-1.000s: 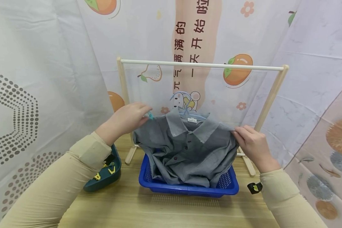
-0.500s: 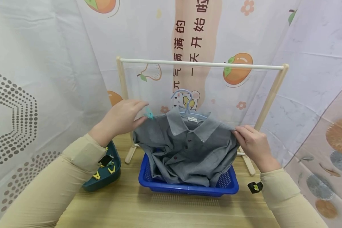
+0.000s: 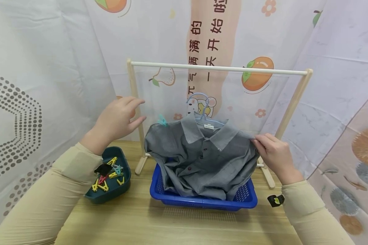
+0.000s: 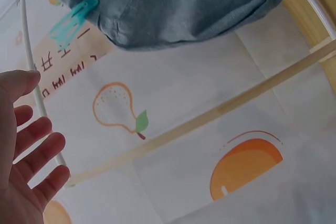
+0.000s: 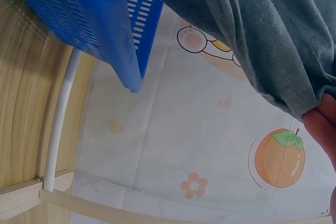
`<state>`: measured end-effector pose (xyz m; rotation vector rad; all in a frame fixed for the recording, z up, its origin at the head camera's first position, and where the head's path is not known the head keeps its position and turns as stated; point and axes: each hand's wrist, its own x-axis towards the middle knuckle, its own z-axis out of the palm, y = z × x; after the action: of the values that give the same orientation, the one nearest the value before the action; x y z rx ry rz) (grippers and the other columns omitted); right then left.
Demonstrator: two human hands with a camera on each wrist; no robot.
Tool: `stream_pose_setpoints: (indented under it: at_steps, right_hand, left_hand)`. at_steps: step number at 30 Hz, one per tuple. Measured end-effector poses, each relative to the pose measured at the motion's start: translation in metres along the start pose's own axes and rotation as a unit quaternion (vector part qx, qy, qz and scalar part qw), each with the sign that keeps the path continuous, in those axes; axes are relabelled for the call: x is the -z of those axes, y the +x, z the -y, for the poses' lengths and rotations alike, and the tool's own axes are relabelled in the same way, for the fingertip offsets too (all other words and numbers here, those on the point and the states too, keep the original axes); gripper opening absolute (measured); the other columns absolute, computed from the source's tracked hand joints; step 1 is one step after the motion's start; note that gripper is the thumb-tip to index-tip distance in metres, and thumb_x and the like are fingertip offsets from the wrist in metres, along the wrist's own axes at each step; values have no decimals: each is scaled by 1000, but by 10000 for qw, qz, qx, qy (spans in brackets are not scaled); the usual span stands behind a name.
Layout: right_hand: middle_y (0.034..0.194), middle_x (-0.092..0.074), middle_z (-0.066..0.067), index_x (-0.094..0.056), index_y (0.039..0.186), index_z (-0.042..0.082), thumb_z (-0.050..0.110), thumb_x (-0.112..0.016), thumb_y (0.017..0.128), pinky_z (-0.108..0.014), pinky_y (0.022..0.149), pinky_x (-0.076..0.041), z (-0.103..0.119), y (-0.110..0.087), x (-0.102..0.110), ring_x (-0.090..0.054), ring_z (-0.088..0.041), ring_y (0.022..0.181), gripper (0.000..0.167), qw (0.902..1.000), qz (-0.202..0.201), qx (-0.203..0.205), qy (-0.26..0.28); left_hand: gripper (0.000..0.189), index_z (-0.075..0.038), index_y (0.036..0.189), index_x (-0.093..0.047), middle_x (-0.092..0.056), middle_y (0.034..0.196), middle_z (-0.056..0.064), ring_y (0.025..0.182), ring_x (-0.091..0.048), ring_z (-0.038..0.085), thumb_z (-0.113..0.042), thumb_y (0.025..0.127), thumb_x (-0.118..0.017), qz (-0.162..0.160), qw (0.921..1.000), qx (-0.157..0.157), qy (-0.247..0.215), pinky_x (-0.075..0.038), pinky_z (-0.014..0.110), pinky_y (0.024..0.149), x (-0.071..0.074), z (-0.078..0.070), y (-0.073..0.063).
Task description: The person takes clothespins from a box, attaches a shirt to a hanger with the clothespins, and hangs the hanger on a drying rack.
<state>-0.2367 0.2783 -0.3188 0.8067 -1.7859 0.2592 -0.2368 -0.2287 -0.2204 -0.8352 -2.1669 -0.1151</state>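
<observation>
A grey collared shirt hangs on a light blue hanger, its lower part bunched in a blue basket. On the shirt's left-hand shoulder in the head view sits a turquoise clothespin, which also shows in the left wrist view as a turquoise clip. My left hand is in the air left of that clip, fingers spread and holding nothing. With thumb and fingers my right hand pinches the shirt's other shoulder. Only the fingertips of that hand appear in the right wrist view, against the cloth.
A wooden rack with a white rod stands behind the basket. On the left, a dark green tray holds several clothespins, mostly yellow. Patterned curtains close off the back and sides.
My left hand has let go of the turquoise clothespin and drawn away to the left, uncovering more of the green tray. The clip stays on the shirt. My right hand keeps its pinch.
</observation>
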Motion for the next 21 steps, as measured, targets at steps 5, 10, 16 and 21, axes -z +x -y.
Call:
stream_pose_setpoints:
  at_steps: [5, 10, 16, 21]
  right_hand:
    - [75, -66, -10, -74, 89, 1, 31, -54, 108, -44, 46, -46, 1, 0, -1, -59, -25, 56, 40, 10000, -59, -18, -15]
    - [75, -66, -10, -73, 88, 2, 31, -54, 108, -44, 46, -46, 0, 0, -1, -58, -24, 56, 40, 10000, -68, -26, -12]
    - [76, -66, -10, -74, 88, 3, 31, -53, 108, -43, 46, -45, -1, -1, -1, -58, -23, 55, 40, 9999, -85, -60, -22]
    - [75, -66, -9, -73, 88, 3, 30, -54, 107, -42, 46, -44, -1, -1, 0, -56, -21, 54, 39, 9999, -98, -24, -50]
  left_hand:
    - [50, 1, 131, -63, -64, 127, 20, 113, -62, 41, -21, 89, -79, 68, 9991, 404, -73, -51, 57, 94, 1, 10, -8]
    - [47, 1, 127, -64, -63, 121, 19, 107, -62, 40, -20, 88, -80, 84, 9981, 586, -163, -51, 57, 91, -4, 24, -24]
    - [45, 3, 124, -66, -62, 124, 22, 113, -59, 43, -17, 86, -81, 237, 9967, 735, -233, -47, 58, 97, -10, 36, -42]
    - [48, 1, 128, -64, -60, 128, 21, 116, -56, 43, -17, 87, -81, 500, 9951, 789, -340, -45, 60, 98, -16, 45, -56]
